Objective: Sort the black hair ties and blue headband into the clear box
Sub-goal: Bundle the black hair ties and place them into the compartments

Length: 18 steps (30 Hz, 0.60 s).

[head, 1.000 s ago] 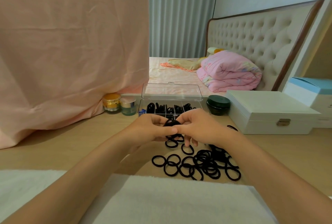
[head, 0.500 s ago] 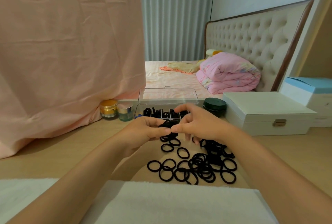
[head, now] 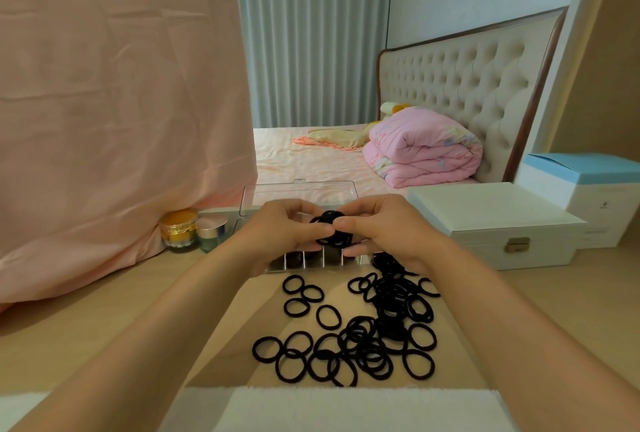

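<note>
My left hand (head: 277, 234) and my right hand (head: 384, 234) together pinch a small bundle of black hair ties (head: 330, 232) between thumbs and fingers, held just above the clear box (head: 304, 263). The box stands open with its lid (head: 298, 194) upright behind; my hands hide most of its compartments, and dark ties show in the front ones. Several loose black hair ties (head: 367, 334) lie scattered on the wooden table in front of the box. The blue headband is not visible.
A white jewellery box (head: 495, 223) with a brass clasp sits to the right, a blue-and-white carton (head: 595, 196) behind it. Two cosmetic jars (head: 194, 232) stand left of the clear box beside a pink draped cloth (head: 114, 119). A white towel (head: 346, 409) lies at the near edge.
Both hands have moved forward with the bundle of ties, from over the loose pile to above the clear box. The view has tilted down slightly.
</note>
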{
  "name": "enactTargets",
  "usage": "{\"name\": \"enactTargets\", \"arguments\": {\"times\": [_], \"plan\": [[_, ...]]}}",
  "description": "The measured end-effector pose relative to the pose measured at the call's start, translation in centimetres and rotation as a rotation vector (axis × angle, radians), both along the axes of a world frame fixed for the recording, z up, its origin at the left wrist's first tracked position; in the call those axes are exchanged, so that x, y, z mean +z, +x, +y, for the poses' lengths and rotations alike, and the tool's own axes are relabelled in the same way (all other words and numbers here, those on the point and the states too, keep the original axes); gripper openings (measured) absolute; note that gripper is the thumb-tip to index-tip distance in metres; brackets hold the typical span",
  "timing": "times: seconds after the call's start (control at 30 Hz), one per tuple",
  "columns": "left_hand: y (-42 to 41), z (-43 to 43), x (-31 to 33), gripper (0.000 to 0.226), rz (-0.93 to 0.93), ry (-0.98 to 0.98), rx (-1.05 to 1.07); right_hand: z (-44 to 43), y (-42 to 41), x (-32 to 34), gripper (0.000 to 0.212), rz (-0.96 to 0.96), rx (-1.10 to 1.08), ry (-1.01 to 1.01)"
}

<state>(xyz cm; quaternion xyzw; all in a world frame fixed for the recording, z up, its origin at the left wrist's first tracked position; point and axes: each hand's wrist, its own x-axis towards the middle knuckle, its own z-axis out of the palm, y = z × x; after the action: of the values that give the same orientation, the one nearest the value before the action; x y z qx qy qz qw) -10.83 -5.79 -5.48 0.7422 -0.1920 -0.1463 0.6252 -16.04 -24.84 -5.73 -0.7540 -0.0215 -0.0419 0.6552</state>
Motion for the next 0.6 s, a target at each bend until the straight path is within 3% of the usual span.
{"name": "enactTargets", "arguments": {"times": [0.13, 0.37, 0.5, 0.6], "plan": [[1.3, -1.9, 0.9, 0.023, -0.078, 0.001, -0.002, -0.9, 0.5, 0.1, 0.025, 0.0, -0.049, 0.093], [3.4, -3.1, 1.6, 0.029, -0.182, 0.124, -0.208, -3.0, 1.5, 0.1, 0.022, 0.035, -0.168, 0.143], [4.7, -3.8, -0.5, 0.023, -0.453, 0.262, -0.012, -3.9, 2.8, -0.3, 0.01, -0.022, -0.417, 0.071], [5.6, -4.1, -2.3, 0.031, -0.63, 0.476, -0.059, -3.6, 3.6, -1.2, 0.008, -0.048, -0.518, -0.112]]}}
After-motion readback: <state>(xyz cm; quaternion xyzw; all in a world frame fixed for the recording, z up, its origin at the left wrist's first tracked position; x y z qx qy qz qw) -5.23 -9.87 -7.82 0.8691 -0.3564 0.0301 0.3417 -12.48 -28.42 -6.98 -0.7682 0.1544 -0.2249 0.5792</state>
